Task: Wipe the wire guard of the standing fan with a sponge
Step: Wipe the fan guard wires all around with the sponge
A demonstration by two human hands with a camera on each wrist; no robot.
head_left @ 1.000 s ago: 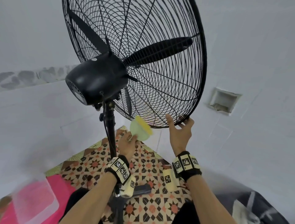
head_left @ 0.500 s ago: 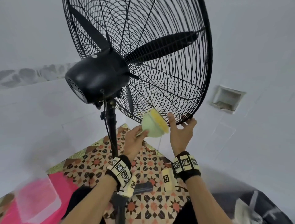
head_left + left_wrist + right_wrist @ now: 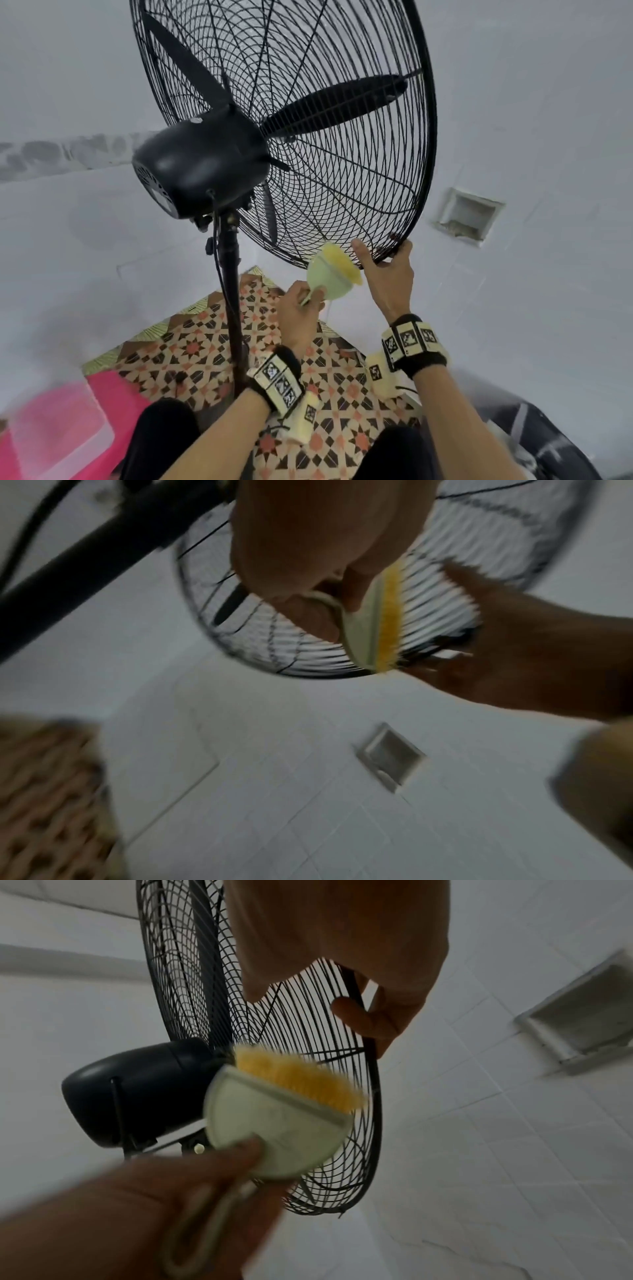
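Observation:
The black standing fan's wire guard (image 3: 342, 154) fills the upper head view, with the motor housing (image 3: 202, 168) behind it on a pole (image 3: 233, 291). My left hand (image 3: 308, 298) grips the handle of a round pale-green sponge pad (image 3: 334, 270). Its yellow face lies against the guard's lower wires. My right hand (image 3: 383, 253) holds the guard's bottom rim just right of the sponge, thumb on the wires and fingers curled round the rim. The right wrist view shows the sponge (image 3: 281, 1118) against the guard (image 3: 308, 1015). In the blurred left wrist view the sponge (image 3: 377, 620) stands edge-on.
White tiled walls surround the fan, with a recessed niche (image 3: 469, 212) at the right. A patterned mat (image 3: 191, 349) lies under the pole. A pink bin with a clear lid (image 3: 51, 428) sits at the bottom left, and a dark cloth (image 3: 534, 438) at the bottom right.
My left hand has carried the sponge up and to the right along the guard's lower edge, close to my right hand. The right hand has kept its hold on the rim.

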